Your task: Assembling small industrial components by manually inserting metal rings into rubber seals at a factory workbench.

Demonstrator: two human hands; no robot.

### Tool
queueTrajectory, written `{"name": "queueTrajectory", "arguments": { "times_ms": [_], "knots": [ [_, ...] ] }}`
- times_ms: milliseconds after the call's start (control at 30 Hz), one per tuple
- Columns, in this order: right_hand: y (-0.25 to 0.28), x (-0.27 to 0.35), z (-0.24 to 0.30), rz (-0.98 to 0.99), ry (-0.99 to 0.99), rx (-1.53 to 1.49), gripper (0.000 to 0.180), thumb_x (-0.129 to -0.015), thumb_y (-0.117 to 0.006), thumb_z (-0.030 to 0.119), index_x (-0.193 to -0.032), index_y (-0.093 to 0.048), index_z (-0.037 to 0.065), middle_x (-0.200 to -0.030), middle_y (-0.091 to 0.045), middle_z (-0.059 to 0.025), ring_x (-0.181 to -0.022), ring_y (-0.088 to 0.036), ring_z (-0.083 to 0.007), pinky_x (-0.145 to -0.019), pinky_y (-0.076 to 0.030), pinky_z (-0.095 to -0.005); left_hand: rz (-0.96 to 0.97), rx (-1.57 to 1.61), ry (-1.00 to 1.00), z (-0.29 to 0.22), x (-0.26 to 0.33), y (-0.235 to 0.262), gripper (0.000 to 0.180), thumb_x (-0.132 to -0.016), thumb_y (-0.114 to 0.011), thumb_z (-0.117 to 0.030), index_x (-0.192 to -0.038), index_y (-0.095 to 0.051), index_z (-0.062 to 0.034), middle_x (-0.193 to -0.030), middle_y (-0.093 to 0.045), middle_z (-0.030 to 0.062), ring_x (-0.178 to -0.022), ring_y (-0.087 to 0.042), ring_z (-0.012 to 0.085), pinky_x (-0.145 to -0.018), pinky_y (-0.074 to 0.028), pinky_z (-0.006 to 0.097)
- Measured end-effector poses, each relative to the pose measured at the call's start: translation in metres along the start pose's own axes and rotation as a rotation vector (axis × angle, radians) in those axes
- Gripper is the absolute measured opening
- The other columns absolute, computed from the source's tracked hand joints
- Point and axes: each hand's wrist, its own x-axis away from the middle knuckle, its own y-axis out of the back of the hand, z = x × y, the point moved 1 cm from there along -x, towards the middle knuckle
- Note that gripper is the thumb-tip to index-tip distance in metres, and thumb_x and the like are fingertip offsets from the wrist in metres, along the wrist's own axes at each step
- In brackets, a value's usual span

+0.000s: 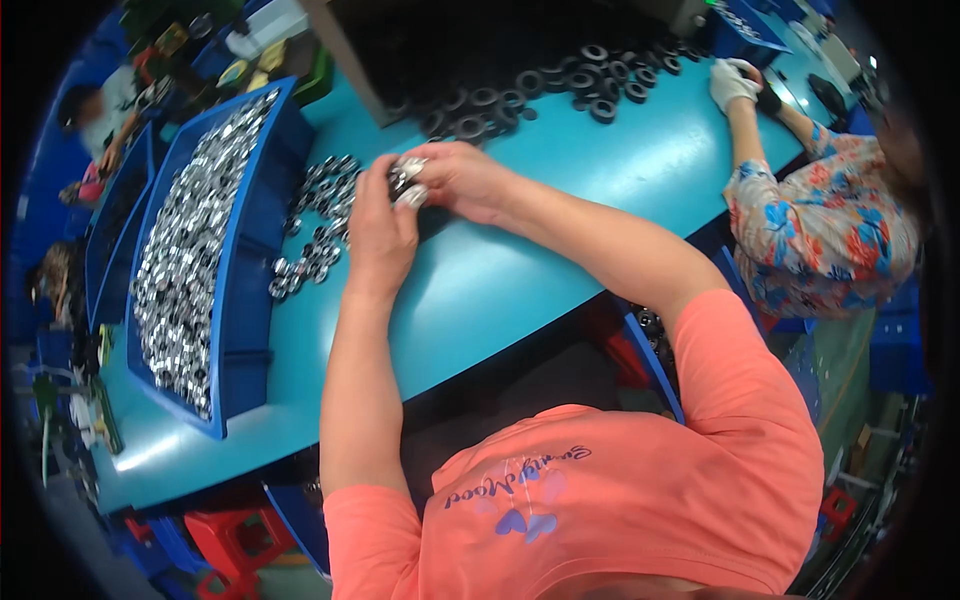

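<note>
Left hand (378,232) and right hand (462,178) together over teal table (560,250), both pinching small stack of shiny metal rings (407,180) between fingertips; loose rings (318,225) just beside left hand; blue bin (245,300) of same rings further left; black rings (560,85) at far edge

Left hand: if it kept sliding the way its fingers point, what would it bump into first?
The left hand points up the table toward the small shiny metal parts pinched at its fingertips, where the right hand meets it. Beyond those, probably the black rings, though depth is unclear.
</note>
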Motion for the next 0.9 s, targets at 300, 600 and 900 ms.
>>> {"name": "queueTrajectory", "arguments": {
  "times_ms": [300, 600, 900],
  "knots": [
    [-0.012, 0.010, 0.004, -0.053, -0.083, -0.123, 0.027, -0.096, -0.055, 0.010, -0.121, -0.063, 0.003, -0.089, -0.061, 0.0018, -0.069, -0.051, -0.0042, -0.059, -0.041, -0.0192, 0.007, 0.096, 0.041, 0.000, 0.002, 0.000, 0.038, -0.089, -0.059, -0.006, -0.126, -0.050, -0.0044, -0.116, -0.058, 0.0190, -0.105, -0.060, 0.0369, -0.091, -0.049, 0.042],
    [-0.016, 0.013, 0.009, -0.020, -0.110, -0.198, 0.027, -0.097, -0.052, 0.010, -0.121, -0.064, 0.006, -0.095, -0.063, 0.0006, -0.073, -0.053, -0.0057, -0.061, -0.041, -0.0205, -0.021, 0.124, 0.007, 0.002, 0.000, 0.001, 0.037, -0.087, -0.058, -0.002, -0.123, -0.053, -0.0034, -0.112, -0.062, 0.0163, -0.102, -0.062, 0.0340, -0.091, -0.049, 0.039],
    [-0.007, 0.008, 0.004, -0.026, -0.138, -0.192, 0.026, -0.097, -0.051, 0.009, -0.119, -0.064, 0.005, -0.093, -0.062, 0.0002, -0.071, -0.051, -0.0063, -0.060, -0.040, -0.0210, -0.027, 0.072, -0.021, 0.002, 0.002, 0.001, 0.038, -0.084, -0.061, 0.002, -0.121, -0.054, -0.0032, -0.112, -0.063, 0.0157, -0.101, -0.063, 0.0329, -0.089, -0.050, 0.038]
  ]
}}
